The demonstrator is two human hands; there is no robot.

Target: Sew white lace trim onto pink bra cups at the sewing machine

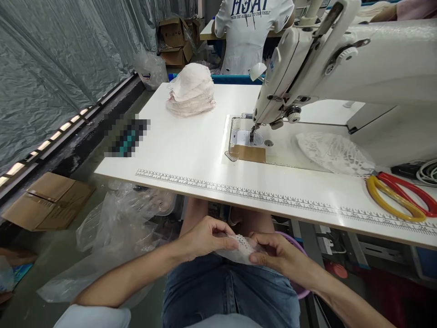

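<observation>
Over my lap, below the table's front edge, both hands pinch a small white lace piece (243, 248). My left hand (208, 237) is closed on its left side, fingers curled over the top. My right hand (273, 253) grips its right side between thumb and fingers. Part of the lace is hidden under my fingers. The white sewing machine (341, 68) stands on the white table (191, 150), its needle (252, 133) well above and beyond my hands.
A stack of pale fabric pieces (191, 91) lies at the table's far side. A white lace piece (336, 152) rests under the machine arm, beside red and yellow scissors (399, 196). Clear plastic bags (119, 228) and a cardboard box (48, 200) sit on the floor at left. Another person in a white shirt (252, 32) stands behind.
</observation>
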